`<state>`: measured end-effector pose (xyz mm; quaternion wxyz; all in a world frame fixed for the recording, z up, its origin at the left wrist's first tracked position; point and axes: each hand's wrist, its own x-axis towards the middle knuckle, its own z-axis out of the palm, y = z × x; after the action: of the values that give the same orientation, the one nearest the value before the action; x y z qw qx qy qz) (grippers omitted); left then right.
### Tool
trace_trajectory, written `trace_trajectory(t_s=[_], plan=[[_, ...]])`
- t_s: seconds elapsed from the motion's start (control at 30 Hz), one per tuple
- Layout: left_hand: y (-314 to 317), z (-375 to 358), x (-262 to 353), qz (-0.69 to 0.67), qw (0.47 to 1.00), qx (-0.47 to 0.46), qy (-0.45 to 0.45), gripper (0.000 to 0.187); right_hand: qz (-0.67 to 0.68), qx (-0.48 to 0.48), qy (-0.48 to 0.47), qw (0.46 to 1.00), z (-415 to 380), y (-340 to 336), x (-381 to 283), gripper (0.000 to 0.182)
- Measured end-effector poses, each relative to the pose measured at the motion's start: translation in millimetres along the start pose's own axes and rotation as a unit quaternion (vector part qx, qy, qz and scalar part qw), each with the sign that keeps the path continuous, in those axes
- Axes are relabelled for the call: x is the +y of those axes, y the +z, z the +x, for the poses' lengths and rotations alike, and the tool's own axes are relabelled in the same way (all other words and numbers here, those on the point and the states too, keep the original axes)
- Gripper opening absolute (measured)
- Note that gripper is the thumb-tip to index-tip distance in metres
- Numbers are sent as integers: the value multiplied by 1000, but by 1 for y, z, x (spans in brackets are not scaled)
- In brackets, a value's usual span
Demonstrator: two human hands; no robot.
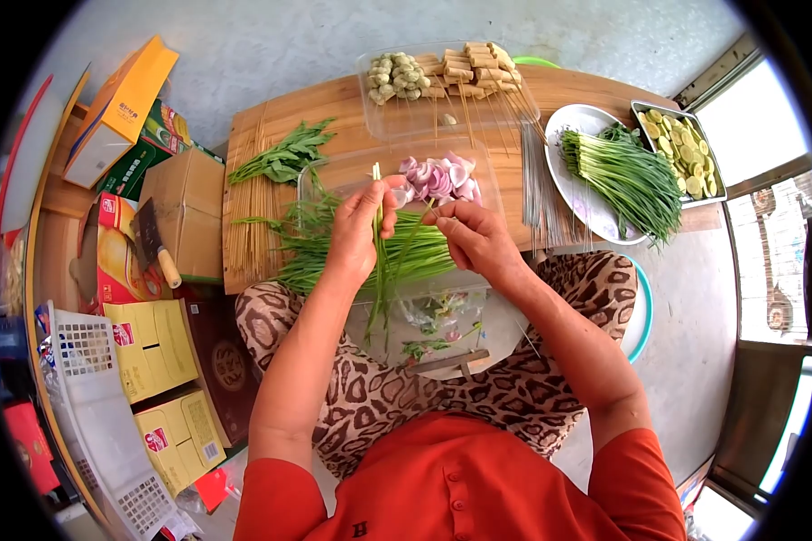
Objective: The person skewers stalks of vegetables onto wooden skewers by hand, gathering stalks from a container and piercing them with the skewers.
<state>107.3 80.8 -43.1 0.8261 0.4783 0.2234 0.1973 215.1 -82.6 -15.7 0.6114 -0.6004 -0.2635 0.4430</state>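
Note:
My left hand (361, 225) is closed around a few green stalks (382, 270), their pale ends up and their leaves hanging down. To its right, the fingers of my right hand (469, 236) are pinched on a thin green strand or stick, too fine to make out. Beneath both hands is a clear tray (491, 185) with long green leaves (415, 252) and purple onion pieces (442, 178). A thin metal skewer (525, 335) slants below my right hand.
Left on the wooden table (271, 113) are leafy greens (289, 155) and bamboo sticks (248, 239). Behind is a tray with skewered rolls (478, 68). Metal skewers (541, 194), a plate of chives (622, 176) and sliced lemon-like rounds (686, 153) are at right. A cleaver (153, 239) is far left.

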Motion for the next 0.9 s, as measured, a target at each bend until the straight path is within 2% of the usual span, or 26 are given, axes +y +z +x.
trace_trajectory(t_s=[0.13, 0.23, 0.3, 0.4, 0.63, 0.9], plan=[[2, -1, 1, -8, 1000, -9, -7, 35, -19, -18, -10, 1000, -2, 2, 1, 20], [3, -1, -1, 39, 999, -7, -1, 31, -15, -24, -15, 1000, -2, 1, -1, 20], [3, -1, -2, 45, 999, -1, 21, 21, -14, -26, -14, 999, -3, 0, -2, 20], [7, 0, -4, 20, 999, 2, 49, 16, -12, -24, -15, 1000, -2, -1, 0, 20], [-3, 5, -11, 38, 999, -19, 25, 12, -26, -27, -20, 999, -1, 0, 2, 19], [-4, 4, -9, -24, 1000, -5, 14, 10, -36, -30, -23, 999, 0, -1, 5, 19]])
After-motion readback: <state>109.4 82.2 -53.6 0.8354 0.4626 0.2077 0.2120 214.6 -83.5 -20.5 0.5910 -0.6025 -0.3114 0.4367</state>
